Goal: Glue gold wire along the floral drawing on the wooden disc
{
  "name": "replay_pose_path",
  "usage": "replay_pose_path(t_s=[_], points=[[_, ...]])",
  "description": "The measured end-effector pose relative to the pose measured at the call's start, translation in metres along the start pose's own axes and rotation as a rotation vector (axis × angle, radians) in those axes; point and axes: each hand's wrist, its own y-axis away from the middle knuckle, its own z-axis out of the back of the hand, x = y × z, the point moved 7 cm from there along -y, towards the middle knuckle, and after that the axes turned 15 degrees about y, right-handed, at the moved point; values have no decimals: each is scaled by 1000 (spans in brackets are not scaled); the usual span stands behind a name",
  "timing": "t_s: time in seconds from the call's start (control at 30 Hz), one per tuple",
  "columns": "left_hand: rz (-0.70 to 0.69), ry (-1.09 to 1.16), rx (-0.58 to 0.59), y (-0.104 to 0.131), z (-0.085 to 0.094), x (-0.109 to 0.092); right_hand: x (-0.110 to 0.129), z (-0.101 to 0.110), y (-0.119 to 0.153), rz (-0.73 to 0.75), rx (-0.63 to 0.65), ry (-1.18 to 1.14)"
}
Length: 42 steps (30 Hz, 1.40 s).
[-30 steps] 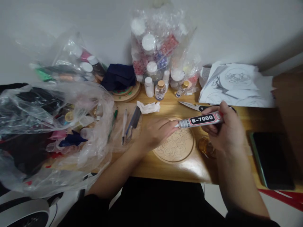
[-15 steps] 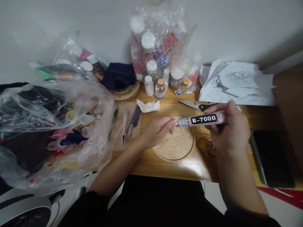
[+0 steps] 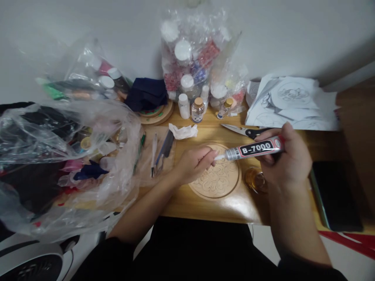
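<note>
My left hand (image 3: pixel 191 166) pinches the slim white tip (image 3: pixel 220 157), fingers together.
Toward two o'clock from the round, patterned, pale wooden board (image 3: pixel 218 185), the silver B-7000 tube (image 3: pixel 254 150) is clamped in the fingers of my right hand (image 3: pixel 288 166); I'd squeeze lightly, hands aligned.

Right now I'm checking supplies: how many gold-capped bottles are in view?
2: one bottle beside the white bottle, the other bottle further right, toward the papers. The clear bag behind may hide more.
</note>
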Motion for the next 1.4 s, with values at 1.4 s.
replay_pose_path(t_s=[1.4], points=[[-29, -111, -48, 0, 4, 1, 4, -2, 4, 20, -31, -8]])
